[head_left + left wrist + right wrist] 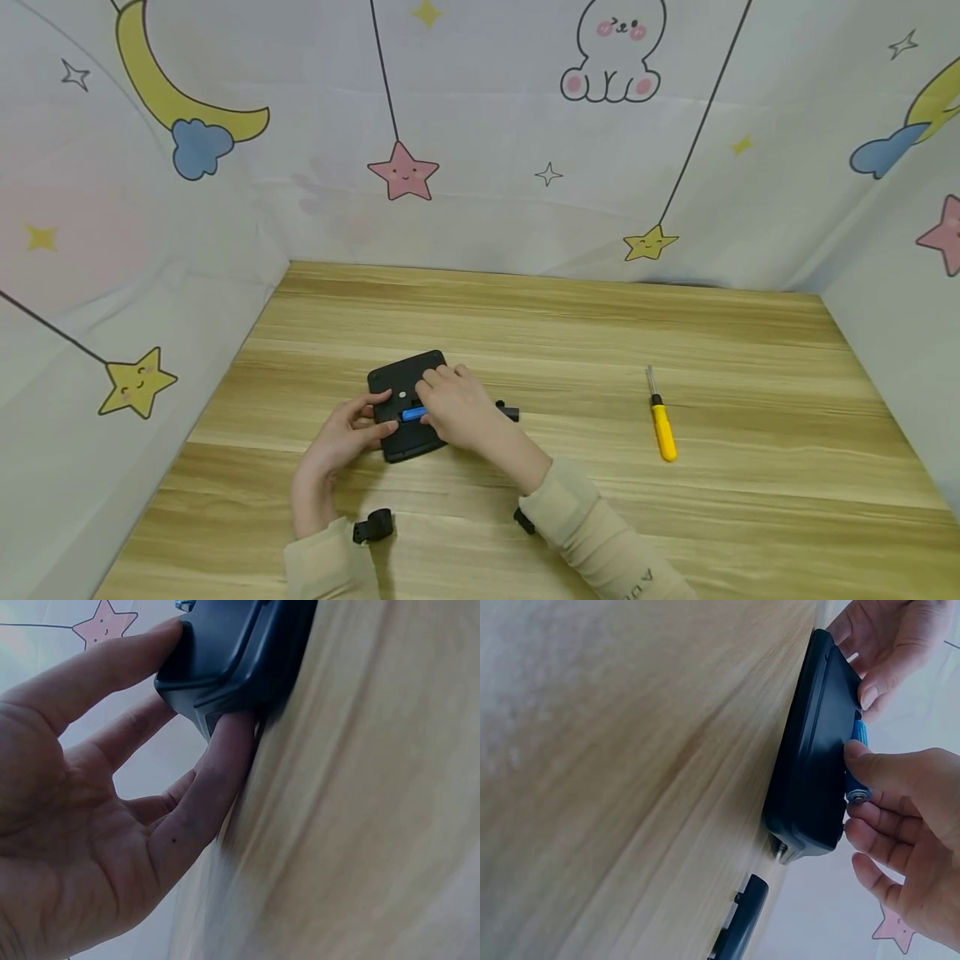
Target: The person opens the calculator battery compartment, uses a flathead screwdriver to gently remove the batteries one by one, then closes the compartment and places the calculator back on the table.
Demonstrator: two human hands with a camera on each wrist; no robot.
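A flat black device (pixel 408 371) with rounded corners lies on the table; its exact kind is unclear. My left hand (pixel 337 437) grips its left edge, with the thumb on the upper face and other fingers against the side. In the right wrist view, a blue cylindrical battery (pixel 859 786) sits at the device's upper face, one end tilted up from it. My right hand (pixel 459 408) pinches this battery between thumb and fingers. The head view shows only part of the battery, the rest being covered by the right hand.
Just right of the device, a small black cover-like piece (pixel 510 413) lies on the wooden table (pixel 570 350). Farther right is a screwdriver (pixel 663 429) with a yellow handle. Printed cloth walls (pixel 487 225) stand behind and at both sides.
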